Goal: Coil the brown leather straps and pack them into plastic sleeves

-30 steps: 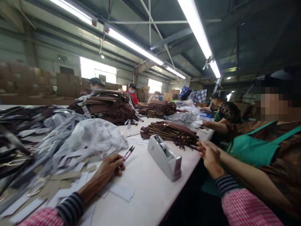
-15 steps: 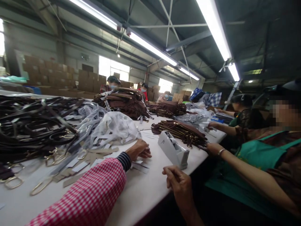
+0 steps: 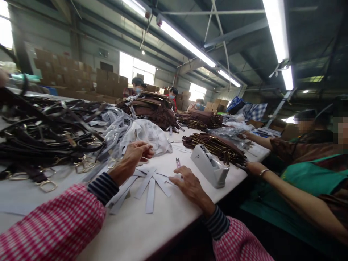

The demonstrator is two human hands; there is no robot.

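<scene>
My left hand (image 3: 133, 159) hovers above several white strips (image 3: 150, 194) fanned out on the table. Its fingers are curled with the tips together, and what they hold, if anything, I cannot make out. To the right, my right hand (image 3: 190, 185) is low over the table with thumb and fingers apart. Just beyond its fingertips lie small snips (image 3: 178, 162) with pinkish handles, partly hidden by the fingers. A crumpled translucent plastic bag (image 3: 145, 134) lies behind my left hand. Right of my right hand stands a pale grey tape dispenser (image 3: 209, 166).
Dark straps (image 3: 54, 136) with metal rings heap up at left, where another person's hand (image 3: 2, 78) shows at the edge. Brown pieces with gold-coloured edging (image 3: 212, 145) are stacked behind the dispenser. A co-worker's arm (image 3: 288, 195) reaches in from the right.
My right hand has moved forward over the table beside the strips. My left hand has drawn back, fingers now gathered. White strips lie fanned out in front; dark straps at far left are lifted.
</scene>
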